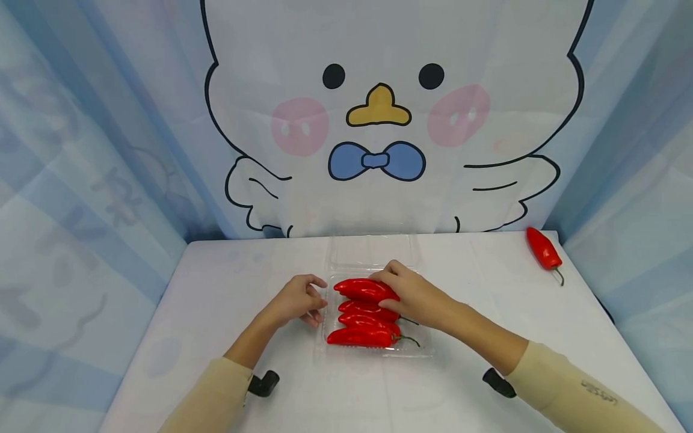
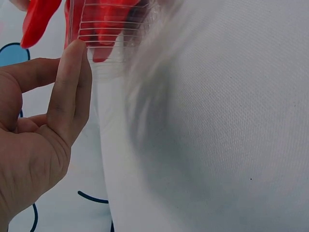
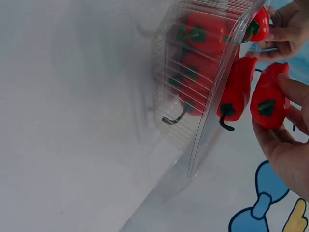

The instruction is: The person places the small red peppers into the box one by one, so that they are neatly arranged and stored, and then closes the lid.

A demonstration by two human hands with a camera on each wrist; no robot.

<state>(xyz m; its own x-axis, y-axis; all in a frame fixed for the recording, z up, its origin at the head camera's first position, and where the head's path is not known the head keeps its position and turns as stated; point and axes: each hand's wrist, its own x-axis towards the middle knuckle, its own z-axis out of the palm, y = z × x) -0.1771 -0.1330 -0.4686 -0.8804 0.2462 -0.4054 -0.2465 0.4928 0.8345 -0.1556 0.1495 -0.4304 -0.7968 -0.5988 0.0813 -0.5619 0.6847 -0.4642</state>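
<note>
a red pepper point(image 1: 361, 289) is in the right hand point(image 1: 414, 296), over the far part of an open clear plastic box point(image 1: 419, 349). its long axis runs sideways across the bench point(image 1: 216, 288), with the tapered tip to the left and the green-capped stem end to the right, on the palm side; in the right wrist view that green cap faces the camera. the right hand pinches the pepper between thumb and fingers near its stem end, and both wrist views show it raised above the rim, just apart from the box. below and nearer the person, more red peppers point(image 1: 359, 337) lie in the box in close rows, tips left and thin dark stems right, nearly parallel to the held one. the left hand point(image 1: 299, 299) is at the left rim with its fingers partly extended and loosely spread, a fingertip touching the plastic edge. the box's lid point(image 1: 373, 251) lies folded back toward the far edge. well apart, at the far right corner, a single red pepper point(image 1: 543, 248) rests slantwise, tip pointing away and left, stem toward the person. behind hangs a pale curtain point(image 1: 379, 210) printed with a cartoon bird wearing a blue bow tie point(image 1: 377, 160).
</note>
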